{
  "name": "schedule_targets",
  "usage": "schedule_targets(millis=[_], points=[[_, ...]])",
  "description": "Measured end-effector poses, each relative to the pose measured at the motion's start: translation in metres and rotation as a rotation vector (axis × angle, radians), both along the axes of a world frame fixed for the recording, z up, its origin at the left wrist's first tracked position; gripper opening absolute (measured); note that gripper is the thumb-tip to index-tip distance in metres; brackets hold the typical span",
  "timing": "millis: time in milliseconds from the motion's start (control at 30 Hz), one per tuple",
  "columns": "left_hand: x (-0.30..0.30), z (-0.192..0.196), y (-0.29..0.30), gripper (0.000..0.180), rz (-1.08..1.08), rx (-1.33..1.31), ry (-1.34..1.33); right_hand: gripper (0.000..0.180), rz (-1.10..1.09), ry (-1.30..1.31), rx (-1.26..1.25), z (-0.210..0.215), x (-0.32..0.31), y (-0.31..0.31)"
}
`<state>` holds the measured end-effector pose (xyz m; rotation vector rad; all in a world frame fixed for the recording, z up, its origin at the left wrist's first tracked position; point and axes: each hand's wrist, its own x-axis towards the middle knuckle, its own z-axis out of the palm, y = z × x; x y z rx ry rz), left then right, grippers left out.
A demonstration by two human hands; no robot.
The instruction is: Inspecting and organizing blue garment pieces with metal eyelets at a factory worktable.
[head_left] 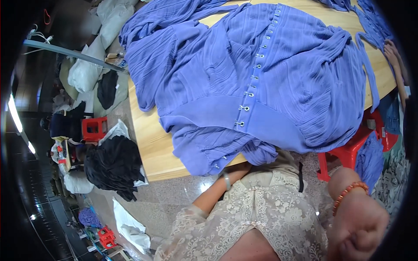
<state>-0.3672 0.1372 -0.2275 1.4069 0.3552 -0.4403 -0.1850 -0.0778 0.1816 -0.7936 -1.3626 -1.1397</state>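
A: Blue garment [261, 82]: pleated fabric with a row of metal hooks [257, 69] running from 1 o'clock down to the centre. It covers most of the wooden table [150, 152] and spills over the table's near edge at 6 o'clock.

B: Left hand status?

A: The left hand is hidden. The forearm runs up from the lace sleeve [261, 217], past a pale bangle [226, 180], and goes under the overhanging fabric at the near edge. Whether it grips cannot be determined.

B: Right hand?

A: Right hand [363, 228] at 4 o'clock, close to the lens, fingers curled into a loose fist, nothing visible in it. An orange bead bracelet [348, 193] circles the wrist. It is well apart from the garment.

B: Exposed edges?

A: Bare wood shows along the table's left edge from 9 to 7 o'clock, and in a strip at 12 o'clock.

B: Free space around the table?

A: Speckled floor [148, 204] lies open at 7 o'clock, between the table and a black cloth heap [115, 167]. A red plastic stool [344, 154] stands at 4 o'clock under the hanging fabric. Another person's hand [392, 54] rests on fabric at 2 o'clock.
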Motion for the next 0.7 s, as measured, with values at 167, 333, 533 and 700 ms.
schedule_targets(millis=[167, 333, 533, 700], points=[[0.055, 0.202, -0.009, 0.023, -0.319, -0.136, 0.031, 0.022, -0.188, 0.591, -0.881, -0.062, 0.011, -0.004], [0.066, 0.247, 0.011, 0.031, -0.040, -0.493, -0.192, 0.046, -0.653, 0.652, -1.124, -0.132, 0.027, 0.050], [0.105, 0.231, 0.011, 0.035, 0.338, -0.639, -0.055, 0.017, -0.609, 0.647, -1.088, -0.153, 0.023, 0.060], [0.119, 0.232, 0.005, 0.028, 0.347, -0.495, -0.104, 0.010, -0.416, 0.949, -1.154, -0.143, 0.027, 0.056]])
